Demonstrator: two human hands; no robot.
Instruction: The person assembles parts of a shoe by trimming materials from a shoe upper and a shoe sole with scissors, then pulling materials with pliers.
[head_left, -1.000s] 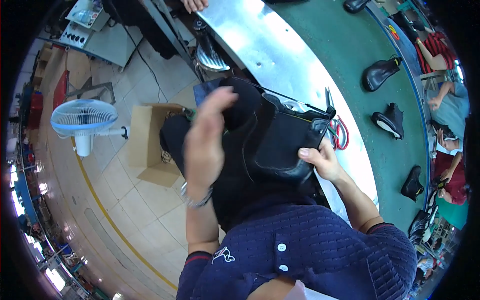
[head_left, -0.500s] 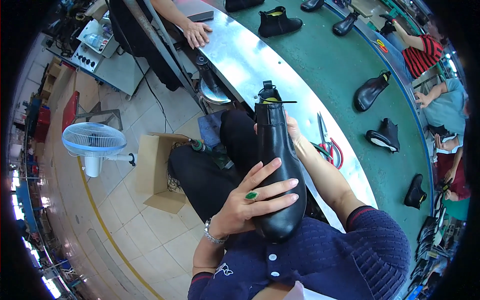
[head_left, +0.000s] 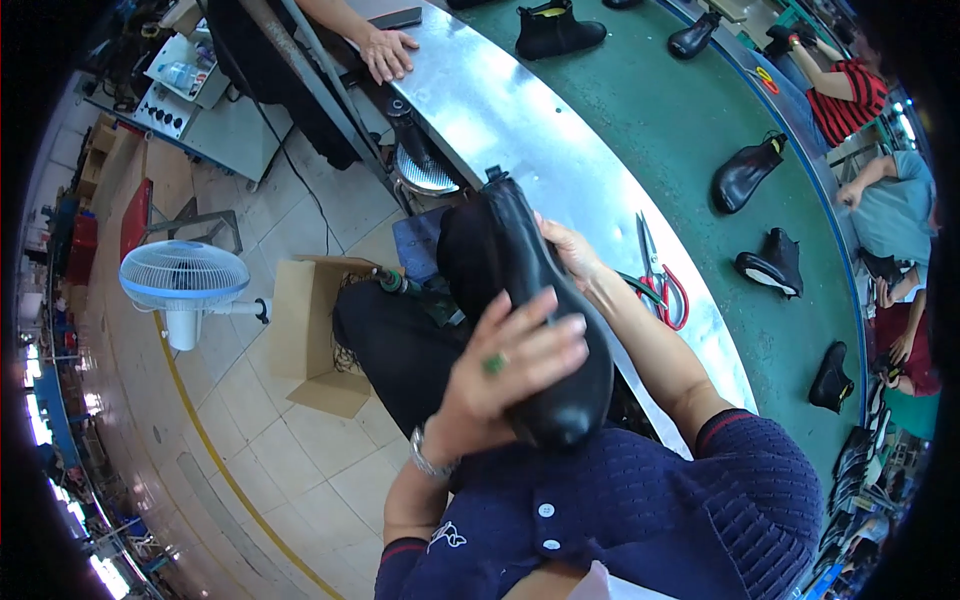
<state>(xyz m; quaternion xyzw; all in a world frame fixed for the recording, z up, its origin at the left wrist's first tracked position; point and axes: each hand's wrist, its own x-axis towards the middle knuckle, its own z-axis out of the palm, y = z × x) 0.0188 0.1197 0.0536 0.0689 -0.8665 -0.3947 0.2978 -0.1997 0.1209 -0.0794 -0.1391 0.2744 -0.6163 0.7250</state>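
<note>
Together our left hand point(head_left: 510, 365) clasps the black leather boot's point(head_left: 545, 310) toe, fingers wrapped, while our right hand point(head_left: 570, 255) grips its shaft above our lap; glossy, probably slippery, fairly stiff.

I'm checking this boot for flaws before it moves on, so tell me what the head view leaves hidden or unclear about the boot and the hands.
- Black boot: the left hand covers part of its side, and its sole faces away.
- Right hand: only a few fingers show behind the boot, so its grip is unclear.
- Boot's toe tip: dark against the navy sweater, edge hard to trace.
- Scissors: handles partly behind the right forearm.
</note>
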